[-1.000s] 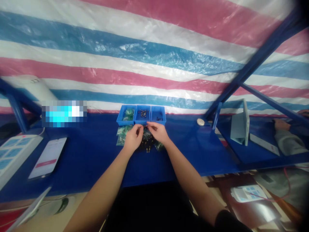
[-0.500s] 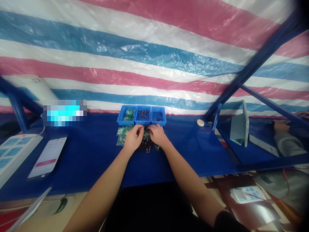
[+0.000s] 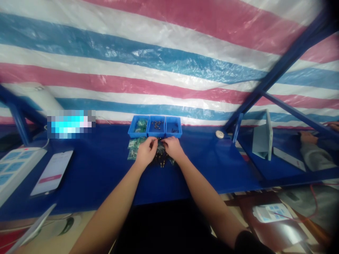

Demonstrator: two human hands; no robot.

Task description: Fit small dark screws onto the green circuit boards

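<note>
My left hand (image 3: 146, 150) and my right hand (image 3: 172, 146) meet just in front of the blue bins, fingertips pinched close together. Whatever lies between the fingertips is too small and dark to name. Below them is a pile of small dark parts with brass-coloured tips (image 3: 162, 160). Greenish clear plastic bags (image 3: 132, 149) lie beside and under my left hand. Behind the hands, a left blue bin (image 3: 137, 134) has a green bag in it, the middle blue bin (image 3: 156, 134) holds small metal-and-dark pieces, and the right blue bin (image 3: 174, 134) contains a few dark bits.
A phone (image 3: 53, 172) and a white power strip (image 3: 18, 164) lie on the left of the blue table (image 3: 103, 176). A round pale object (image 3: 219, 134) sits at the right, near the blue frame post (image 3: 237, 128). Beyond it are a tablet-like stand (image 3: 262, 137) and another person's sleeve (image 3: 317, 157).
Almost nothing differs. Both hands stay in the same place, with at most a slight shift of the fingers.
</note>
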